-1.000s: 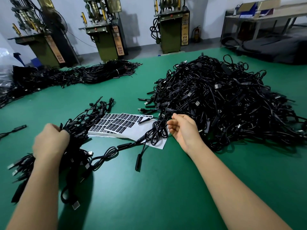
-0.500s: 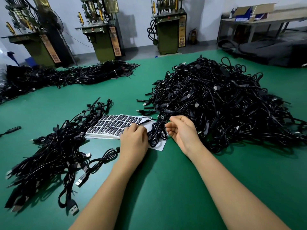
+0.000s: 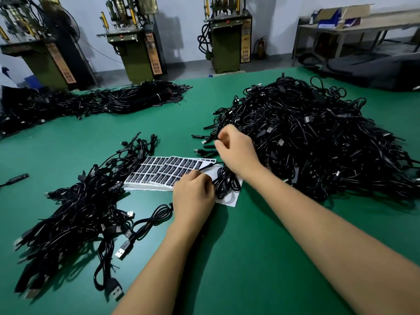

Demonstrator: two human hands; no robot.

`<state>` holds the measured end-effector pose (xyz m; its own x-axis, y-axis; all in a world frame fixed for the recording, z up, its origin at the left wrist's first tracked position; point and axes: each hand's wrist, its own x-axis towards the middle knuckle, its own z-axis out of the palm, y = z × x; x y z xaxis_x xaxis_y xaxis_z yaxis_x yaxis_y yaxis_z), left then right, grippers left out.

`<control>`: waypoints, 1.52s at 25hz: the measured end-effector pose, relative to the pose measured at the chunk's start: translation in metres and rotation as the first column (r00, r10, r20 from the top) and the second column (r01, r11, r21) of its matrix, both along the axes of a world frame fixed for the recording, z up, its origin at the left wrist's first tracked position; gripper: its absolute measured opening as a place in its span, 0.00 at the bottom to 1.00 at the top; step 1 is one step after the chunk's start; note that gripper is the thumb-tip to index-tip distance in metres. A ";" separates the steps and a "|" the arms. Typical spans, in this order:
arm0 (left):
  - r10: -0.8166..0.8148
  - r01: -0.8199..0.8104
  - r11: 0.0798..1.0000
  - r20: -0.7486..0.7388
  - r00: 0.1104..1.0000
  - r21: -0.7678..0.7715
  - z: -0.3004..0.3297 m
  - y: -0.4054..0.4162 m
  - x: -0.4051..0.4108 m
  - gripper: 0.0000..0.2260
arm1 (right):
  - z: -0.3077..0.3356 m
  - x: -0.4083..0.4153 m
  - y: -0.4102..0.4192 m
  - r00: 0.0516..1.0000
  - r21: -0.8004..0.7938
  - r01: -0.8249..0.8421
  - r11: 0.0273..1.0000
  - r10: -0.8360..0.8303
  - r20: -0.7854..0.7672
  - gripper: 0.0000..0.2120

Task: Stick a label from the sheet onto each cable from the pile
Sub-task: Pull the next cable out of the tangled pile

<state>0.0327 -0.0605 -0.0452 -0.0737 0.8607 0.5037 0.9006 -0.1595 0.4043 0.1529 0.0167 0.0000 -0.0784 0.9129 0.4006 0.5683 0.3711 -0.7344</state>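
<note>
The big tangled pile of black cables (image 3: 313, 142) covers the right of the green table (image 3: 238, 258). A label sheet (image 3: 159, 171) with rows of black labels lies in the middle, its right part bare white. One coiled cable (image 3: 227, 185) lies on that bare part. My left hand (image 3: 193, 196) rests on the sheet beside the coil, fingers curled down at the end of the label rows; the fingertips are hidden. My right hand (image 3: 236, 151) is raised at the pile's near-left edge and pinches a thin black cable (image 3: 217, 135).
A smaller heap of cables (image 3: 75, 219) lies at the left, with USB plugs sticking out toward me. Another long heap (image 3: 102, 101) runs along the far left. Green machines (image 3: 227, 42) stand behind the table, and a bench (image 3: 354, 28) at the back right.
My left hand left the left heap and came to the label sheet. My right hand lifted from the coiled cable and moved up to the pile's edge.
</note>
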 end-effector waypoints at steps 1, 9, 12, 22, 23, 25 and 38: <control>0.008 -0.008 1.000 -0.012 1.000 0.006 0.000 -0.001 0.000 0.05 | 0.007 -0.009 0.013 0.984 0.035 -0.035 0.999 0.028 0.175 0.06; 0.075 -0.077 0.996 -0.069 0.995 -0.034 -0.001 -0.001 0.001 0.06 | -0.009 -0.032 0.047 0.442 -0.069 -0.021 0.997 0.071 0.894 0.21; 0.078 -0.081 0.996 -0.070 0.994 -0.039 -0.001 -0.001 0.002 0.06 | -0.009 -0.028 0.049 0.465 -0.002 -0.044 0.999 0.022 0.885 0.19; 0.078 -0.080 0.996 -0.063 0.995 -0.030 -0.002 -0.001 0.001 0.06 | 0.029 0.005 0.031 0.951 -0.060 0.013 0.998 -0.031 -0.309 0.04; 0.085 -0.087 0.996 -0.064 0.994 -0.032 -0.002 -0.001 0.001 0.07 | 0.034 0.012 0.026 0.872 -0.098 -0.014 0.995 -0.036 -0.489 0.04; 0.086 -0.089 0.995 -0.072 0.994 -0.041 -0.002 -0.002 0.001 0.07 | 0.040 0.026 0.012 0.682 -0.101 -0.088 0.991 -0.014 -0.731 0.06; -0.133 0.091 0.984 0.292 0.947 0.151 0.000 -0.004 -0.004 0.10 | -0.029 0.001 -0.064 0.995 0.412 -0.074 0.908 0.097 -0.036 0.08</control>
